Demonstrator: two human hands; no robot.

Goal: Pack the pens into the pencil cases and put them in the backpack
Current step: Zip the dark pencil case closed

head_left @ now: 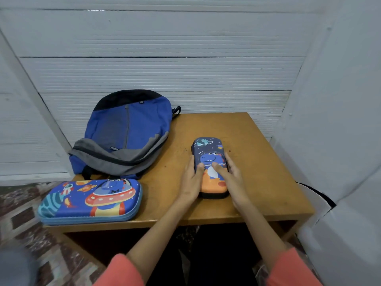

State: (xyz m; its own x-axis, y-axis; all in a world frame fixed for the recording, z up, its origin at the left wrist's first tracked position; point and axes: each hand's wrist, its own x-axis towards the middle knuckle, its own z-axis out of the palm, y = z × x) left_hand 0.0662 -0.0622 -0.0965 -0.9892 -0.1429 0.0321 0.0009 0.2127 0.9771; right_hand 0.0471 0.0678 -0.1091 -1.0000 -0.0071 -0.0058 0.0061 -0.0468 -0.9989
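Closest to you, your two coral sleeves point(121, 271) frame the bottom of the view, with both bare forearms reaching forward over the front edge of the wooden table point(261, 178). Off to the left, patterned floor tiles point(31, 213) show beside the table.

At the table's front-left corner lies the large blue pencil case point(90, 200), flat, its long side along the front edge, the flying-saucer picture facing up. Neither hand touches it.

Further in, right of centre, your hands hold the small dark pencil case point(209, 155), which lies on the tabletop with its orange end towards you and its planet end pointing away. Your left hand point(190, 182) grips its left side with the thumb laid over the top; your right hand point(232, 178) grips its right side the same way, thumb across the dinosaur print. The two thumbs lie close together on the lid. The case looks closed, though its zip is hard to make out from this angle.

Behind the large case, at the back-left of the table, the blue backpack point(127, 129) lies with its grey band facing you and its black top against the white ribbed wall point(185, 69)
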